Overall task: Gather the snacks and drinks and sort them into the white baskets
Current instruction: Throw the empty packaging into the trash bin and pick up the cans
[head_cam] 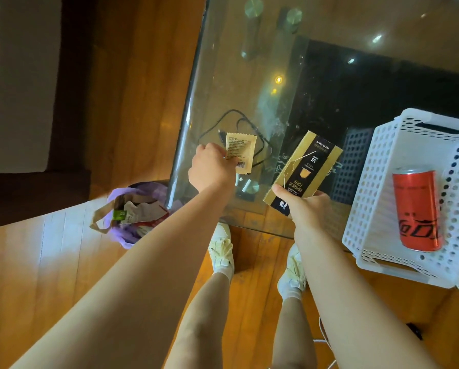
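My left hand (212,169) pinches a tan sachet (240,153) above the glass table (223,75); my right hand (307,206) grips a gold espresso box (303,171) beside the white basket (377,182) holding a red can (416,209).

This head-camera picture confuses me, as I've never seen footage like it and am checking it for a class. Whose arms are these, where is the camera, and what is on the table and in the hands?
No machine here: a person wears one wide-angle camera on the head, looking down over their own bare arms, legs and shoes. The left hand pinches a small beige sachet above a glass table. The right hand holds a gold-and-black espresso capsule box. A black cable lies coiled on the glass. To the right, a white basket holds a red cola can lying on its side. On the wooden floor, left, stands a purple-lined bin of rubbish.
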Motion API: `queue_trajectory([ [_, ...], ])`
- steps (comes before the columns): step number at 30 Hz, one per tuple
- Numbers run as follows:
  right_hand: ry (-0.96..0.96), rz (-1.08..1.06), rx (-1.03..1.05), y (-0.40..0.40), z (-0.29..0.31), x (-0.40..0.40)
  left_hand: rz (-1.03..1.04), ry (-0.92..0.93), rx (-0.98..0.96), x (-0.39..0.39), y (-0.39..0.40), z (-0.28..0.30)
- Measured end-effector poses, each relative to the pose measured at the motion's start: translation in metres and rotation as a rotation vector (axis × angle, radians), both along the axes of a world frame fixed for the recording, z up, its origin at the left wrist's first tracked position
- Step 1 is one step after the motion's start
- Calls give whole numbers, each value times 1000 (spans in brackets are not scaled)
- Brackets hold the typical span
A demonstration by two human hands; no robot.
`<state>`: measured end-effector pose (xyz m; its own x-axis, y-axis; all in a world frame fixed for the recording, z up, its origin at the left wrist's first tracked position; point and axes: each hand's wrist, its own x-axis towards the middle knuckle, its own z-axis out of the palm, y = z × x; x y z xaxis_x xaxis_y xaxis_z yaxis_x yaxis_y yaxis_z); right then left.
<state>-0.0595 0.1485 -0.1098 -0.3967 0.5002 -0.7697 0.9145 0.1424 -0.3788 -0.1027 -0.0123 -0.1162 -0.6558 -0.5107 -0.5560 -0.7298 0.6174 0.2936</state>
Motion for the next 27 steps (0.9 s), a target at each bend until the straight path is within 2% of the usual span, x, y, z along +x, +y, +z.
queue_trajectory([
  [5,54,51,51,0,6,5,-12,21,76,11,-2,5],
  [11,109,162,-81,-2,20,20,287,113,358,68,-34,23],
  [15,140,394,-129,-25,39,30,504,201,554,126,-76,36],
  [20,69,585,-346,-78,51,50,793,205,466,189,-129,35],
  [23,5,701,-483,-114,45,67,828,92,354,214,-154,22],
  [27,-78,762,-550,-162,35,83,836,-2,259,229,-176,8],
])
